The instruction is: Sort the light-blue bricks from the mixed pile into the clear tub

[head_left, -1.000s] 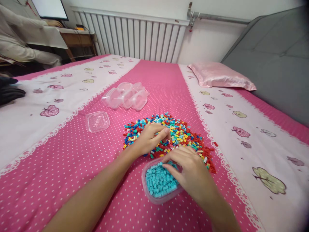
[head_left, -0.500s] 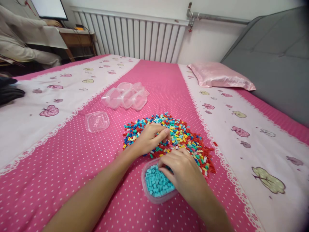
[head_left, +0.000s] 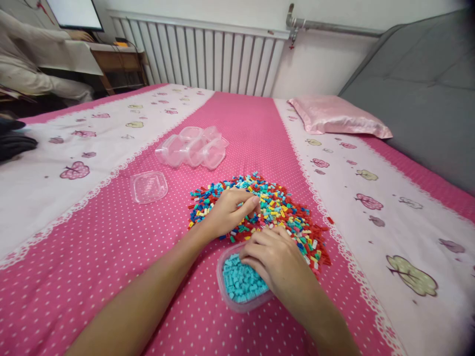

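Head view, watched from my distant seat: the relation I read first is that between the right hand and the see-through plastic tub with rounded corners, which sits on the pink dotted bedspread just to that hand's left and slightly toward the wearer. Of the two hands, the right is nearer the tub, reaching across its right side so that I cannot tell which way the long axis runs. Its fingers bend down over the small turquoise bricks inside; the fingertips are hidden, so whether they pinch a brick I can't make out. Beyond the tub spreads a loose heap of small red, blue, yellow, turquoise and white bricks, and the left hand lies over its near-left part, fingers curled, tips tucked from sight; I can't say what, if anything, they grip. Counting, I get two hands, one filled tub, one heap with too many bricks to number, one stray red brick just off the heap's right edge, one flat see-through plastic lid farther left, and one cluster of see-through plastic containers beyond, overlapping too much for a sure count. I also see one shiny pink pillow.
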`<state>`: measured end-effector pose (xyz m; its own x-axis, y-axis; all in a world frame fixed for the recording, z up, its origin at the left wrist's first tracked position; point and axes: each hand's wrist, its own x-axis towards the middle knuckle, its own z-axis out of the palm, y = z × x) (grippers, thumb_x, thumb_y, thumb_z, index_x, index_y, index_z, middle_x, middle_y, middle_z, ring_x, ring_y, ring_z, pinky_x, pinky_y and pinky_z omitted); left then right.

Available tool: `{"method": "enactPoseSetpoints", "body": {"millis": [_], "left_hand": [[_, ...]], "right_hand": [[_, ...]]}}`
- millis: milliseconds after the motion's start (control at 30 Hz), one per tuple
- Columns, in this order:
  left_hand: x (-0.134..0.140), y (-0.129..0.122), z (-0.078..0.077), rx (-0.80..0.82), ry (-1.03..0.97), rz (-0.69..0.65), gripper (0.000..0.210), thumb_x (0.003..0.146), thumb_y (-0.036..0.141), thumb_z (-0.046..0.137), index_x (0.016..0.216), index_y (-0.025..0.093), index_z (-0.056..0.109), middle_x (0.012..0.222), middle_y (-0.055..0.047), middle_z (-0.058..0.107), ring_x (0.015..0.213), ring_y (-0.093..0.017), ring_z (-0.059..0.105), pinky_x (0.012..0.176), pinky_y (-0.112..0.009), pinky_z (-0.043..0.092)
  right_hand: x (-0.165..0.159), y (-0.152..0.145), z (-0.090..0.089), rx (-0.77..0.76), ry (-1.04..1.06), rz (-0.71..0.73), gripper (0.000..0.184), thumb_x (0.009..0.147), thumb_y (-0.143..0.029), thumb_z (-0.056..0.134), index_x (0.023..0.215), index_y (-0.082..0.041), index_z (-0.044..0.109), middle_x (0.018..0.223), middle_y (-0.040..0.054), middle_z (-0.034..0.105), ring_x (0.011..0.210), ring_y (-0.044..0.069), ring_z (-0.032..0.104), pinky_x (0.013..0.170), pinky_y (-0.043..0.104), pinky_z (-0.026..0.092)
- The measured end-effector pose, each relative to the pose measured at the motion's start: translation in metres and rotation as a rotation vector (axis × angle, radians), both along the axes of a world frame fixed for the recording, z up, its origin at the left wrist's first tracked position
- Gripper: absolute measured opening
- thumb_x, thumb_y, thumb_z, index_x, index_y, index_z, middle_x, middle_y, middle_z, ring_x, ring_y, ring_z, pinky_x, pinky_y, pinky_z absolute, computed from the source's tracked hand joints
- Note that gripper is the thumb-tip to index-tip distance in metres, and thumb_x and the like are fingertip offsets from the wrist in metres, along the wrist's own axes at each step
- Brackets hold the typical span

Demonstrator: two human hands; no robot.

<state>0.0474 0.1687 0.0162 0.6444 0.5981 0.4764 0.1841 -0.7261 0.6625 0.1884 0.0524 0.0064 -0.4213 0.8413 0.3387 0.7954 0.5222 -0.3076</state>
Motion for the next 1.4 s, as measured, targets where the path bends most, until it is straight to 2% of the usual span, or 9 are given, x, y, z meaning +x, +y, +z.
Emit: {"method": "enactPoseSetpoints", "body": {"millis": [133,267,400,533,633,833,1033,1167,1400], "left_hand": [[-0.002,0.005,-0.001,0.042,0.08,0.046,0.05,0.106,0.035,0.033,0.076,0.016,0.067,0.07,-0.001,0.068,0.067,-0.014,0.062,0.072,-0.025,0.045],[-0.007,0.013,-0.006,0.13,0.18,0.162,0.039,0.103,0.034,0.043,0.078,0.016,0.067,0.075,-0.003,0.068,0.075,-0.018,0.06,0.077,-0.031,0.042],[-0.011,0.022,-0.015,0.212,0.289,0.198,0.015,0.097,0.024,0.057,0.103,0.018,0.07,0.101,-0.007,0.072,0.095,-0.024,0.06,0.087,-0.037,0.041],[-0.011,0.025,-0.02,0.268,0.386,0.165,0.016,0.096,0.022,0.059,0.104,0.019,0.071,0.102,-0.007,0.07,0.096,-0.025,0.058,0.089,-0.039,0.042],[-0.009,0.021,-0.02,0.298,0.438,0.116,0.018,0.096,0.026,0.061,0.108,0.02,0.072,0.109,-0.007,0.067,0.102,-0.025,0.056,0.095,-0.04,0.042],[-0.005,0.015,-0.023,0.353,0.519,0.078,0.028,0.096,0.027,0.062,0.122,0.021,0.068,0.12,-0.008,0.063,0.111,-0.027,0.051,0.1,-0.043,0.041],[-0.001,0.017,-0.027,0.388,0.53,0.09,0.025,0.097,0.026,0.059,0.119,0.019,0.068,0.12,-0.009,0.061,0.108,-0.027,0.049,0.098,-0.044,0.04],[0.001,0.019,-0.028,0.385,0.516,0.078,0.019,0.097,0.023,0.059,0.113,0.019,0.068,0.118,-0.007,0.063,0.106,-0.025,0.05,0.097,-0.041,0.039],[0.002,0.018,-0.027,0.361,0.488,0.058,0.006,0.096,0.019,0.059,0.099,0.02,0.065,0.1,-0.003,0.068,0.099,-0.022,0.052,0.092,-0.037,0.038]], "right_hand": [[0.001,-0.001,0.0,0.02,0.009,0.027,0.017,0.076,-0.014,0.085,0.075,-0.023,0.071,0.075,-0.0033,0.067,0.075,0.018,0.06,0.074,0.033,0.031],[0.01,-0.002,0.015,-0.067,0.187,0.021,0.013,0.086,-0.012,0.075,0.082,-0.023,0.07,0.083,-0.0035,0.07,0.081,0.017,0.062,0.078,0.032,0.034],[0.034,0.002,0.024,-0.034,0.346,-0.161,0.009,0.092,-0.016,0.067,0.086,-0.023,0.068,0.085,-0.0027,0.07,0.078,0.017,0.062,0.077,0.031,0.039],[0.055,0.012,0.014,-0.072,0.402,-0.326,0.009,0.092,-0.021,0.062,0.085,-0.022,0.068,0.082,-0.0008,0.069,0.072,0.017,0.061,0.07,0.03,0.043],[0.058,0.019,0.004,-0.053,0.431,-0.414,0.012,0.092,-0.026,0.059,0.088,-0.021,0.069,0.08,0.001,0.069,0.069,0.018,0.06,0.067,0.03,0.044],[0.053,0.025,-0.003,0.033,0.516,-0.481,0.017,0.089,-0.026,0.057,0.091,-0.019,0.072,0.08,0.0031,0.068,0.072,0.02,0.062,0.071,0.032,0.047],[0.053,0.026,-0.003,0.017,0.558,-0.486,0.017,0.087,-0.024,0.056,0.091,-0.019,0.072,0.081,0.003,0.069,0.07,0.019,0.063,0.07,0.031,0.048],[0.049,0.025,0.001,0.065,0.61,-0.477,0.015,0.088,-0.024,0.057,0.089,-0.019,0.071,0.08,0.002,0.069,0.069,0.017,0.062,0.069,0.029,0.048],[0.045,0.022,0.005,0.1,0.646,-0.459,0.013,0.089,-0.023,0.058,0.088,-0.02,0.07,0.079,0.0008,0.069,0.067,0.016,0.061,0.067,0.027,0.048]]}}
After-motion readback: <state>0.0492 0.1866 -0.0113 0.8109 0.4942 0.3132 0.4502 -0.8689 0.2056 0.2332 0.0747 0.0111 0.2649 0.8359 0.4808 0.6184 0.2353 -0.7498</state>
